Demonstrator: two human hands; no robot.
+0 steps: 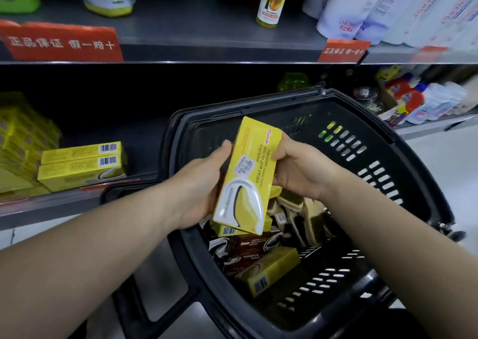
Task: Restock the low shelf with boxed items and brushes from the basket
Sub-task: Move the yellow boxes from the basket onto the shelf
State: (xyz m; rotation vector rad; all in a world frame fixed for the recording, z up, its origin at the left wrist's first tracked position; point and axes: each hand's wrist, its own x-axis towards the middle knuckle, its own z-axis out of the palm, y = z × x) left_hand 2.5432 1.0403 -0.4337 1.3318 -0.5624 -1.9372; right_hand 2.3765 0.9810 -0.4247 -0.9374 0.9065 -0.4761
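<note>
Both hands have the long yellow cardboard box [245,178] up over the black perforated plastic basket [380,180]. The left hand [204,183] curls round its lower left edge, and the right hand [297,168] grips the upper right edge. The box's long axis runs steeply, the top tipped away to the right and the printed face towards us. Beneath it lie another yellow box [274,268], a brown box [248,248] and tan wooden brushes [310,217]. The basket's left rim stands between the box and the grey low shelf [38,212]. Two matching yellow boxes [82,165] are stacked there lengthwise. Red labels [62,41] hang above.
</note>
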